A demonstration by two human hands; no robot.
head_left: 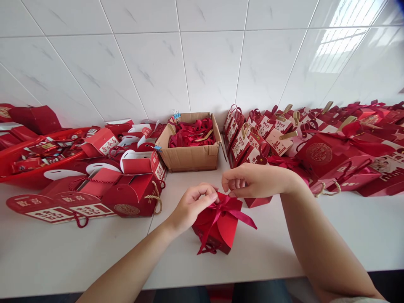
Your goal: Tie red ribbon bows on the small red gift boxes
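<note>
Two hands (196, 201) (254, 179) at ribbon bow (223, 207), red box (227, 232), cartons (91, 209) nearby lettered 囍

A gift-packing counter (268, 248), home or shop unclear.
Against a tile wall (208, 54) stand a red tub (63, 165) of wrapped sweets (47, 147), open-flapped red boxes (137, 163), a cardboard carton (189, 160) of ribbons (192, 134) and ranks of handled gift packs (278, 142).

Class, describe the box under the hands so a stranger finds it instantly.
On the white table stands an open brown cardboard box of red ribbons. In front sits a red box with a crimson ribbon bow, closest of all boxes to the table's front edge.
</note>
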